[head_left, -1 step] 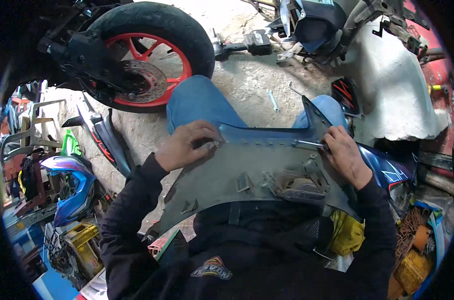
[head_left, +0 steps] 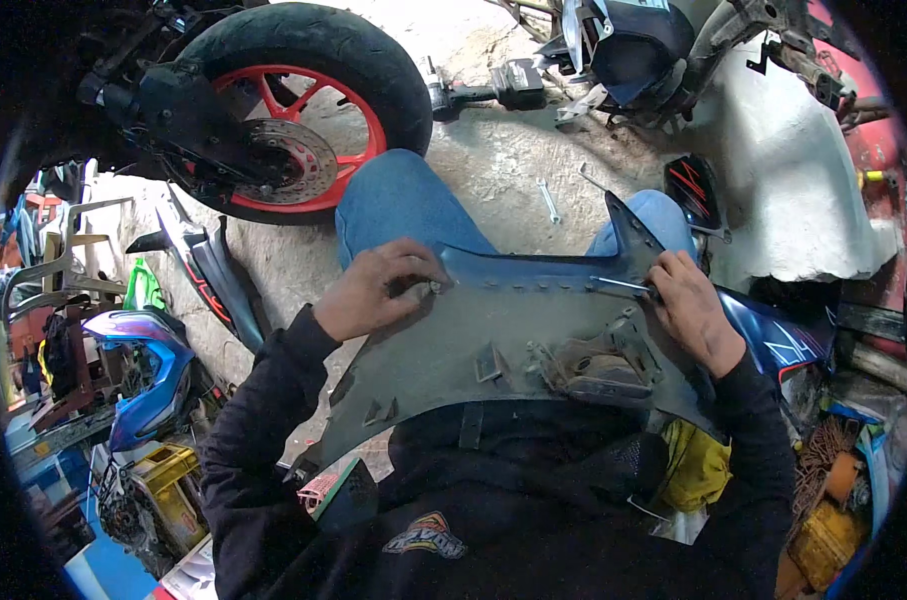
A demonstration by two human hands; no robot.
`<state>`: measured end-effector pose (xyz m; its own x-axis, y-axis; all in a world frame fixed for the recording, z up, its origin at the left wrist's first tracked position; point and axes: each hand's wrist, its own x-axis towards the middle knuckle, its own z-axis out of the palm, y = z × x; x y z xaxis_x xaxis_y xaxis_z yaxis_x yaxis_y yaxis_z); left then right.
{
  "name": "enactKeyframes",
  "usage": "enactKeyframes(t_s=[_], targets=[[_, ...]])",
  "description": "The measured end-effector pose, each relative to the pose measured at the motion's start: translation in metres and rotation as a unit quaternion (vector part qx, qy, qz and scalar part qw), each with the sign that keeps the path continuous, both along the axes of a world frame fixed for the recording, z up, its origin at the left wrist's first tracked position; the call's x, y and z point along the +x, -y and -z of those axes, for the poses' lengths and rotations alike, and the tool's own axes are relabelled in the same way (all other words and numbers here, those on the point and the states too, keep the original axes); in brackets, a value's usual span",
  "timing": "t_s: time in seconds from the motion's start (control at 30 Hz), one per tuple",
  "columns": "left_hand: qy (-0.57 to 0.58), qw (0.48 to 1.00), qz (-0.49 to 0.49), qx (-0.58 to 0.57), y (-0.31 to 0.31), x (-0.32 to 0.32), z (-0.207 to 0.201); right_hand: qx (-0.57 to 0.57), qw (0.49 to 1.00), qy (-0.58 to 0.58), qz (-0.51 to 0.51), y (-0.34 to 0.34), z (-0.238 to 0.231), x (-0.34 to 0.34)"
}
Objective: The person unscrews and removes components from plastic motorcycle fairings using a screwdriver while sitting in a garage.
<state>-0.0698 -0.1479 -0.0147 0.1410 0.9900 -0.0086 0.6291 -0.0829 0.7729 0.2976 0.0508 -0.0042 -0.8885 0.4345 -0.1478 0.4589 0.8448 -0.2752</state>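
Observation:
A dark motorcycle fairing panel (head_left: 443, 350) lies across my lap, its dull inner face up, with a row of small tabs along the far seam. My left hand (head_left: 388, 287) is closed at the panel's far left edge, thumb and fingertips pinched by a small light-coloured clip or tab. My right hand (head_left: 695, 312) grips a thin screwdriver (head_left: 621, 287) at the panel's right side. The shaft points left, its tip at the seam; the handle is mostly hidden in my fingers. A bracket-like housing (head_left: 601, 368) sits on the panel's near right part.
A motorcycle wheel (head_left: 403, 100) with red rim stands far left. On the concrete floor lie a wrench (head_left: 547, 200) and a cordless power tool (head_left: 518, 84). Blue fairing (head_left: 148, 375) and a yellow crate (head_left: 168, 480) are at left; a yellow cloth (head_left: 695, 465) is near my right forearm.

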Motion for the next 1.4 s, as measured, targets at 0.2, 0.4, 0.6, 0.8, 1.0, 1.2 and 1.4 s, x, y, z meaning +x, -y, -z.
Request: enactKeyframes(t_s=[0.2, 0.4, 0.6, 0.8, 1.0, 1.2, 1.4], targets=[[0.062, 0.988, -0.082, -0.117, -0.005, 0.009, -0.002, -0.004, 1.0, -0.019, -0.001, -0.009, 0.016, 0.005], [0.051, 0.997, -0.056, -0.017, 0.001, 0.004, 0.013, -0.014, 1.0, -0.012, 0.006, -0.007, 0.011, 0.0], [0.029, 0.998, -0.055, -0.009, 0.001, 0.007, 0.014, 0.021, 0.999, -0.026, -0.006, -0.01, 0.02, 0.005], [-0.013, 0.999, -0.018, 0.034, 0.0, 0.007, 0.013, 0.01, 0.999, -0.033, -0.013, -0.009, 0.021, 0.008], [0.047, 0.99, -0.106, -0.084, 0.006, 0.006, 0.019, 0.041, 0.998, -0.011, -0.035, -0.008, 0.015, 0.001], [0.006, 0.997, -0.065, -0.032, 0.0, 0.013, 0.002, -0.016, 0.999, -0.028, 0.029, -0.005, 0.009, 0.005], [0.044, 0.995, -0.066, -0.06, 0.003, 0.004, 0.011, -0.009, 0.998, -0.07, -0.001, -0.004, 0.022, 0.007]])
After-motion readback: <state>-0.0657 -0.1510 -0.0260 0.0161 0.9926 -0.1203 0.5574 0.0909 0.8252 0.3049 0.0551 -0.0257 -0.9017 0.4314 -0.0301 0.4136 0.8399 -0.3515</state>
